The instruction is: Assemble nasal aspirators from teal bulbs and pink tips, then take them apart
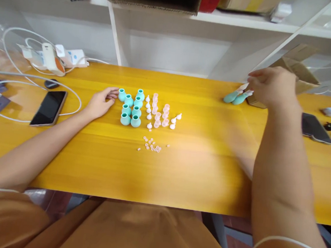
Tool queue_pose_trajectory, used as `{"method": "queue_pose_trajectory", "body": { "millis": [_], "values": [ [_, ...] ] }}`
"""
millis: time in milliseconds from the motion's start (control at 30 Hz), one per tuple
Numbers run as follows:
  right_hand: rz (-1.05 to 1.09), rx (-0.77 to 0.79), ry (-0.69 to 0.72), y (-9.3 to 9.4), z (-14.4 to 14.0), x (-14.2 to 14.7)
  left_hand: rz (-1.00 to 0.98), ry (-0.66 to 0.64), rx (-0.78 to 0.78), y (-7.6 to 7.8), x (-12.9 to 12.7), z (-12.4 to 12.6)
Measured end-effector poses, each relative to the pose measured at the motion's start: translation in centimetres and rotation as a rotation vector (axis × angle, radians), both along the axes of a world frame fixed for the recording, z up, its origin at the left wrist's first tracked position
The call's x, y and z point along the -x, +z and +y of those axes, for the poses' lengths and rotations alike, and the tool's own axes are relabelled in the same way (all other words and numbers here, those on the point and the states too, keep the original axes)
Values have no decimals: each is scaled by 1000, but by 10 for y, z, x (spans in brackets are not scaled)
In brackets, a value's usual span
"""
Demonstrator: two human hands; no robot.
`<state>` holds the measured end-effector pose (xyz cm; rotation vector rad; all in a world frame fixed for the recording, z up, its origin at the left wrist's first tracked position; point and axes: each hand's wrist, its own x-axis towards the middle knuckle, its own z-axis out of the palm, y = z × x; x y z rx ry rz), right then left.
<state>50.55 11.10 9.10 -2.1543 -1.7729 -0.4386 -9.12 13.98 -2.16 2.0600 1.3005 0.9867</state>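
Several small teal bottles (135, 121) with open necks stand in two rows on the table. My left hand (100, 102) rests beside them, fingers loosely bent and apart, the fingertips at the rear left bottle (122, 95); whether they touch it I cannot tell. Right of the bottles are white pointed tips (149, 116) and pink collar pieces (165, 115), with several tiny pink rings (152, 148) nearer me. Over at the right, two teal bottles (231, 96) carry pink collars and white tips. My right hand (274, 86) is above them, fingers pinched together; anything inside is hidden.
A phone (48, 108), white cables and chargers (53, 58) occupy the left side. An open cardboard box (307, 72) stands behind my right hand, and a dark phone-like slab (317, 128) lies at far right. White shelving (208, 18) with boxes rises behind the table.
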Motion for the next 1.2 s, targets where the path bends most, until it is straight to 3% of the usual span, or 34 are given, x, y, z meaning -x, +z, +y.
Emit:
{"method": "queue_pose_trajectory", "body": {
  "millis": [167, 400, 533, 633, 733, 800, 867, 967, 1033, 1200],
  "values": [
    [199, 3, -102, -16, 14, -1, -11, 2, -4, -2, 2, 2],
    [392, 1, -112, -15, 11, 5, -56, 22, -24, -4, -1, 3],
    [361, -33, -56, -8, 5, 17, -150, 110, -121, 3, -5, -3],
    [444, -151, 111, 10, -8, 37, -247, 223, -239, 16, -10, -17],
    [697, -238, 420, 33, -31, 74, -283, 257, -368, 34, -24, -46],
    [840, -282, 631, 45, -48, 105, -315, 208, -453, 46, -39, -75],
    [938, -219, 777, 50, -65, 140, -358, 126, -444, 57, -55, -108],
    [1067, 18, 930, 41, -85, 190, -211, -168, -167, 65, -73, -147],
    [1168, 132, 1001, 26, -94, 216, -137, -302, -65, 66, -79, -160],
    [1274, 255, 1087, -17, -98, 248, 76, -366, -94, 61, -79, -154]
  ]
}}
